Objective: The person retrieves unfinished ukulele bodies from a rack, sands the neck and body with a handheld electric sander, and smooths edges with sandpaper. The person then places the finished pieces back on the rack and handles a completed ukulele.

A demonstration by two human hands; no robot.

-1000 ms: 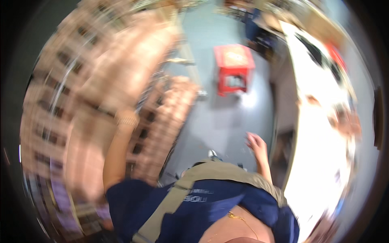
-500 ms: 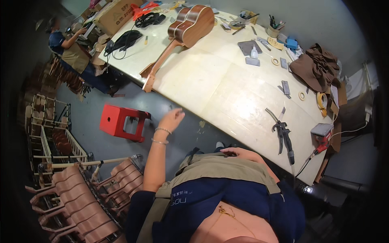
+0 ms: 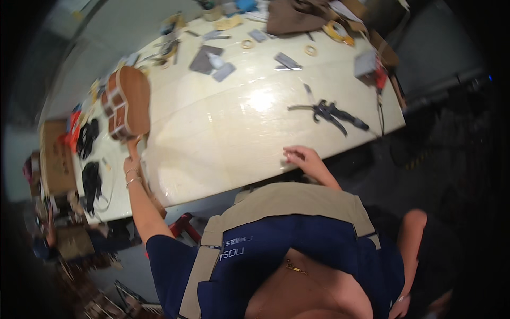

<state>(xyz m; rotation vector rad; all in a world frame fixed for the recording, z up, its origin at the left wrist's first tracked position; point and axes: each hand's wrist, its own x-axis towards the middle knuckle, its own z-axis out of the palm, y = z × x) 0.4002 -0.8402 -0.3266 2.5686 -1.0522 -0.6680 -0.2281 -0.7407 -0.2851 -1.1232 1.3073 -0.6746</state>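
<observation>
Two small wooden guitars, ukulele-like in shape, lie stacked at the left of the pale worktable. My left hand is closed around a neck just below the bodies; the hand and forearm partly hide the necks and headstocks. Over the table's near edge is my right hand, its fingers loosely bent and apart, with nothing visible in them. A black air blow gun with a thin nozzle lies to the right, beyond that hand. The picture is somewhat blurred.
On the worktable are a plastic bottle, tape rolls, a red sander, brown cloth and black cables. A red stool stands below the near edge. Another person's arm shows at right; a co-worker is far left.
The view has swung right and closer to the table. My left hand has gone from hanging in the air to gripping a guitar neck. My right hand has moved from my waist to over the table edge.
</observation>
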